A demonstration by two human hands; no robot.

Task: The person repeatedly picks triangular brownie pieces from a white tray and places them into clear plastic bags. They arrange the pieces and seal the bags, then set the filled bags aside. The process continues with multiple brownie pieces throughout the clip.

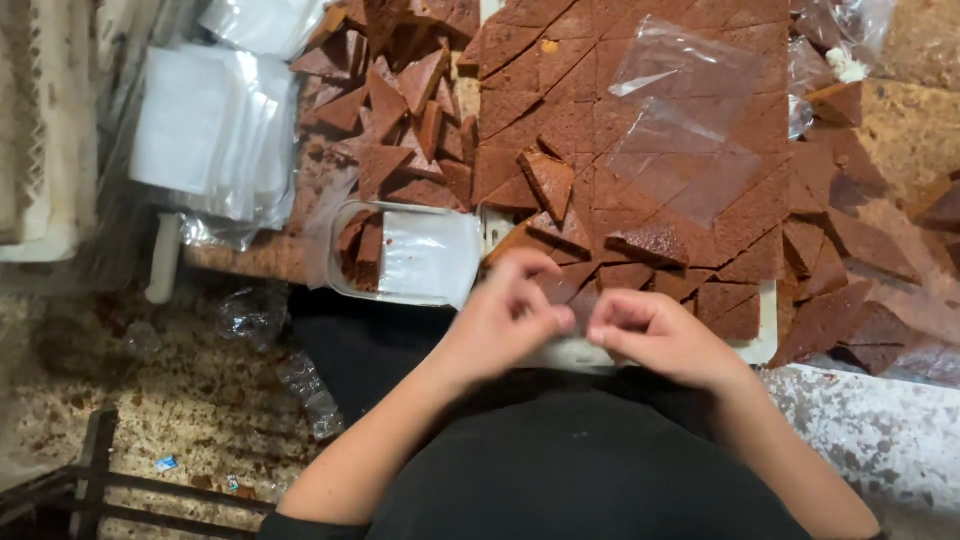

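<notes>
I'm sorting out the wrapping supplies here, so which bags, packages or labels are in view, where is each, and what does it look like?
Stack of clear plastic bags: upper left, flat, whitish squares.
Loose clear bag: lying on the cut brown slab, wrinkled, see-through.
Clear plastic container: just beyond the left hand, rectangular, brown pieces inside at its left end.
Crumpled clear wrap: on the speckled floor, lower left.
No labels, signs or screens show.

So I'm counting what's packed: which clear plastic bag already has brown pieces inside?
The clear bag lying just left of the left hand, with brown pieces at its left end. The one spread on the cut slab is empty.
</notes>
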